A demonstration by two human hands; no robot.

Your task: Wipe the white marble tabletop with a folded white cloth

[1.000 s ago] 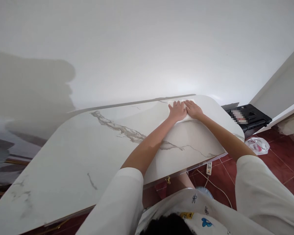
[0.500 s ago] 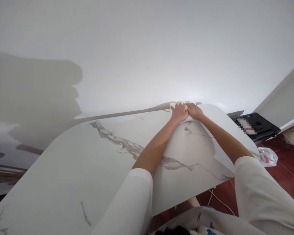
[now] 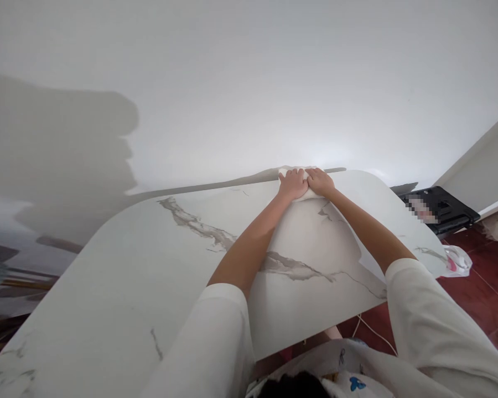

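Cloth (image 3: 310,195), white and soft-looking, lies at the far edge of the table (image 3: 128,265), under the left hand (image 3: 294,185) and right hand (image 3: 320,182). Both press down side by side, fingers loosely spread, not clenched. Even pressure from both should keep it flat. The table looks smooth, grey-veined, round-cornered; the wall (image 3: 249,83) beyond is plain.

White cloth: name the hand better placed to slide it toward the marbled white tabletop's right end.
Right hand, probably: it rests on the cloth, nearer that end than the left hand.
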